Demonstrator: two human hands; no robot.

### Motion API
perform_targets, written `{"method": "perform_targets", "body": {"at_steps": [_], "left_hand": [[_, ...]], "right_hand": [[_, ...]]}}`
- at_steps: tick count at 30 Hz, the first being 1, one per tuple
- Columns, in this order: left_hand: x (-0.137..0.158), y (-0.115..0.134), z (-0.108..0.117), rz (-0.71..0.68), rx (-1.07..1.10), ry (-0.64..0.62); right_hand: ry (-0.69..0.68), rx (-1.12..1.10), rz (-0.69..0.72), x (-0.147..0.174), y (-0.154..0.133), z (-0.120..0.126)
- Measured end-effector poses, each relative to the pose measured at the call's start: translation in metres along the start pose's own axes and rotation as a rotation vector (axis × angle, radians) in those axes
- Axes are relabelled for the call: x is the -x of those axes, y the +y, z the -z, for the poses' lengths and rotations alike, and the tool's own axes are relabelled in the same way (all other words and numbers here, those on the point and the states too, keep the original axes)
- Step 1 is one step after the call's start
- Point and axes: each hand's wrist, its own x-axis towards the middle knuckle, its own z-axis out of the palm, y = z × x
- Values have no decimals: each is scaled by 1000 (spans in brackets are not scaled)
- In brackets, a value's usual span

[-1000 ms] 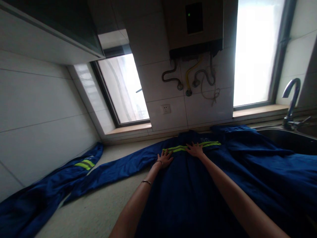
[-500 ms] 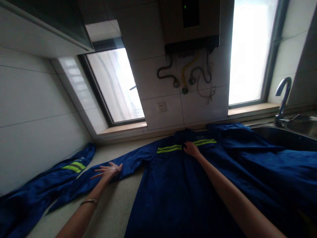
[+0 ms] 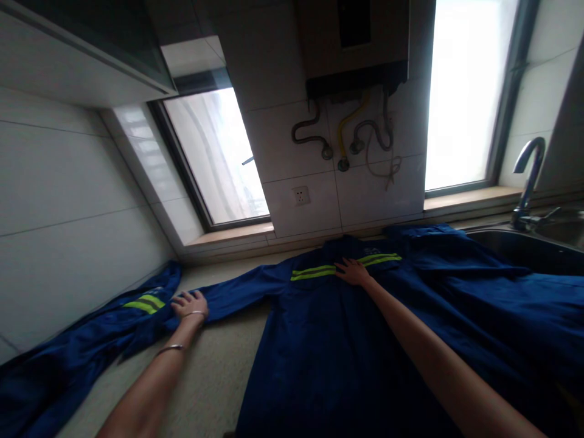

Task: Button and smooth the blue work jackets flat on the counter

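Observation:
A dark blue work jacket (image 3: 301, 353) with yellow-green reflective stripes lies spread on the counter, its collar toward the wall. One sleeve (image 3: 237, 295) stretches out to the left. Partway down that sleeve, my left hand (image 3: 190, 306) is closed over the cloth with bent fingers; a bracelet circles the wrist. My right hand (image 3: 353, 272) rests flat on the jacket's chest by the stripe, fingers apart. Another blue garment (image 3: 68, 359) with a similar stripe lies at far left, partly under the sleeve's end. More blue clothing (image 3: 493, 298) lies to the right.
Pale counter (image 3: 205, 371) shows between the sleeve and the jacket body. At right are a sink (image 3: 497, 246) and a curved faucet (image 3: 529, 176). A water heater (image 3: 358, 42) with hoses hangs on the tiled wall above a socket (image 3: 300, 195). A cabinet (image 3: 91, 61) overhangs the upper left.
My left hand has slid left along the sleeve and its spread fingers have bent over the cloth; the sleeve's end has drawn in. My right hand has opened from a pinch to lie flat.

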Motion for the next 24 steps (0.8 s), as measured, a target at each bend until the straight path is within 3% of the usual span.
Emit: {"method": "perform_targets", "body": {"at_steps": [2,5,7,9,12,15,18,20,22,24], "left_hand": [[6,28,2,-144,-70,7],[30,79,1,-468,-97,-27],[55,113,-3,-597,-77,-84],[83,141,-7,-821,5,-194],[122,173,-9,-975,101,-273],[149,195,-5,-1062,160,-226],[167,218,3,-1142,177,-167],[177,238,9,-1166,185,-151],[188,261,13,-1197,200,-150],[199,283,15,-1231,215,-167]], "right_hand": [[4,0,-2,4,-3,5],[59,16,13,12,-13,16],[116,47,37,21,-24,25],[148,79,65,35,-37,37],[172,24,106,71,-54,60],[212,-121,132,133,-56,87],[238,-339,29,219,-28,101],[203,-573,-138,283,9,95],[70,-789,-326,347,54,77],[13,-819,-516,404,96,57]]}}
